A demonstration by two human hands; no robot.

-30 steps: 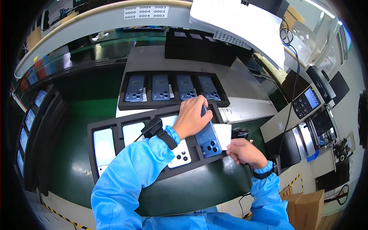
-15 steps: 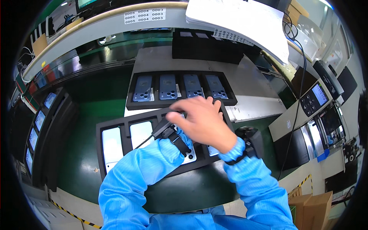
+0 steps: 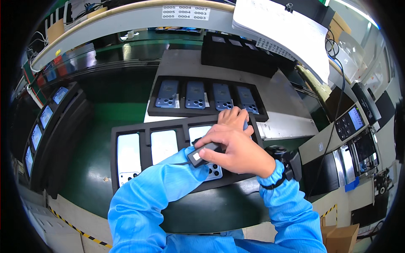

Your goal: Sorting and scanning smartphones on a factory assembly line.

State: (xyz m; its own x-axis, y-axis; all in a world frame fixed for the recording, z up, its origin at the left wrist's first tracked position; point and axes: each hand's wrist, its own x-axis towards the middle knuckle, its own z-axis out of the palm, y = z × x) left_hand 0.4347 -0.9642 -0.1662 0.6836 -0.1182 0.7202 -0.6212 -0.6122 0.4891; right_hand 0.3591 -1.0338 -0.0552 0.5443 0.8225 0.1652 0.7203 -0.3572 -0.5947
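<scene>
My left hand (image 3: 233,117) reaches past my crossed right arm to the far right end of the near black foam tray (image 3: 126,130). Its fingers are bent over that end beside a blue phone edge (image 3: 245,125); what they grip is hidden. My right hand (image 3: 242,151) is closed on a small black cabled device (image 3: 204,155) at my left wrist, thumb and forefinger on its sides. In the near tray lie pale-backed phones, one at the left (image 3: 128,156), another beside it (image 3: 164,145), and one partly under my left sleeve (image 3: 199,133).
Behind it, a second black tray (image 3: 154,110) holds several dark blue phones (image 3: 195,93). A stack of trays (image 3: 55,139) with phones stands at the left. Dark trays (image 3: 236,57) sit at the back below a shelf with papers (image 3: 280,31). A machine with a screen (image 3: 355,119) is at the right.
My right hand has come down from above my left wrist and taken hold of the black device, which now sits turned. The whole view has shifted a little, so the trays appear farther right.
</scene>
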